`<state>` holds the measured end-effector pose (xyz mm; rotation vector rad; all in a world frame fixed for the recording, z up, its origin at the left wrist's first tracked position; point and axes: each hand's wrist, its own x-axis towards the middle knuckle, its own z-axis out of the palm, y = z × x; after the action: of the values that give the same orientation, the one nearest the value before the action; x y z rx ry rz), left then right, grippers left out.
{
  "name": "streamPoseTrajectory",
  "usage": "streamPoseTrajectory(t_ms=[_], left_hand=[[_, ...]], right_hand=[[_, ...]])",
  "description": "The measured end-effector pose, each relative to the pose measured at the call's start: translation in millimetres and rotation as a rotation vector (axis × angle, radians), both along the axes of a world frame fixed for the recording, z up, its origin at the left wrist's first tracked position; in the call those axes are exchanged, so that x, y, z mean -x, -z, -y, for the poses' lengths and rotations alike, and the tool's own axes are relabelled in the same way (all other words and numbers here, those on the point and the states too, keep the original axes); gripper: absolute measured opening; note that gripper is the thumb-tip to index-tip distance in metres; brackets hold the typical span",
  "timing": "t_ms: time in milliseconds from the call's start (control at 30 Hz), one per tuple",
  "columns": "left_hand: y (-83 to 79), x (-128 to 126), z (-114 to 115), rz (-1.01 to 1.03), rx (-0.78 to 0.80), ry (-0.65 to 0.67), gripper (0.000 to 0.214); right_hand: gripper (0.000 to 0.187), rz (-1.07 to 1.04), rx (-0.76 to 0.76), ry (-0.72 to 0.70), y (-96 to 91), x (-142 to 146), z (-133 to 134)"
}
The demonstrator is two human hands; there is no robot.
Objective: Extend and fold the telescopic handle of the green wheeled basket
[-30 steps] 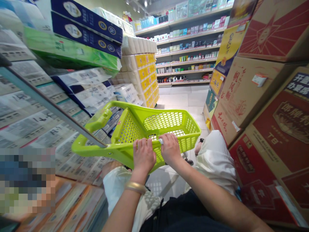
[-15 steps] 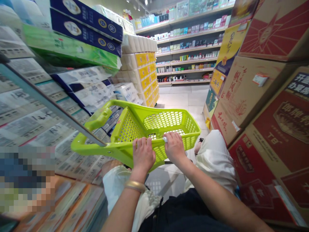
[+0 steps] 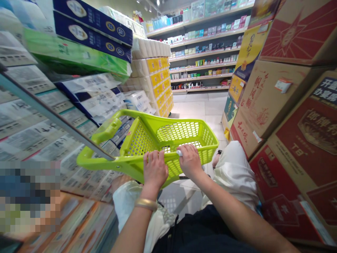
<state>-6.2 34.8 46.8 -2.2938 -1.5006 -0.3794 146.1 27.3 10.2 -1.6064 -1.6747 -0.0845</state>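
In front of my knees stands a lime-green plastic shopping cart [image 3: 147, 123] with perforated walls, turned sideways to me. My left hand [image 3: 155, 170] is closed over its near rim, fingers curled to the inner side. A little to the right, my right hand [image 3: 190, 160] grips the same rim. A small white object [image 3: 179, 153] shows at the right hand's index finger; I cannot make out what it is. The cart's handle [image 3: 109, 130] is at its left end, with neither hand on it. No goods show inside the basket.
Stacked tissue packs [image 3: 89, 40] rise on the left, with yellow-labelled packs [image 3: 158, 84] farther on. Cardboard cartons [image 3: 265, 95] form a wall on the right. A grey metal pole [image 3: 58, 112] slants across the left. Beyond the tiled floor [image 3: 195, 105] are stocked shelves [image 3: 205, 51].
The view has shifted very slightly. Both hands stay on the cart's rim, and the cart has not visibly moved.
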Motion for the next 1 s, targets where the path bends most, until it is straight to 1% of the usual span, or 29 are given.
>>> streamPoseTrajectory(t_ms=[67,167,300,400,500,667,767,867,1000], left_hand=[[0.3,-1.0,0.0,-0.004,-0.005,-0.009,0.037],[1.0,-1.9,-0.6,-0.002,-0.010,-0.014,0.038],[1.6,-0.4,-1.8,0.009,-0.021,-0.003,0.035],[0.9,1.7,-1.9,0.006,-0.023,-0.002,0.033],[0.0,3.3,-1.6,-0.009,-0.009,0.001,0.036],[1.2,3.2,-2.2,0.014,0.006,0.006,0.039],[2.0,2.3,-2.5,0.028,0.004,0.003,0.038],[1.4,2.0,-2.2,0.017,-0.005,-0.003,0.038],[0.0,2.6,-1.7,0.015,-0.011,-0.002,0.033]], right_hand=[[0.028,0.003,0.003,0.038,1.5,-5.2,0.7],[0.027,0.009,0.008,0.048,-0.7,5.3,-2.2],[0.024,0.005,-0.008,-0.027,-6.7,34.2,-8.4],[0.023,-0.002,-0.011,-0.064,-8.2,42.6,-9.7],[0.027,0.007,-0.017,-0.073,-5.3,31.9,-7.0],[0.028,0.012,-0.003,-0.002,1.9,1.9,-1.3],[0.028,0.013,0.008,0.025,2.1,-0.4,-0.7],[0.027,0.009,0.004,0.018,-1.6,13.6,-3.4],[0.024,0.018,-0.012,-0.052,-9.1,39.7,-9.8]])
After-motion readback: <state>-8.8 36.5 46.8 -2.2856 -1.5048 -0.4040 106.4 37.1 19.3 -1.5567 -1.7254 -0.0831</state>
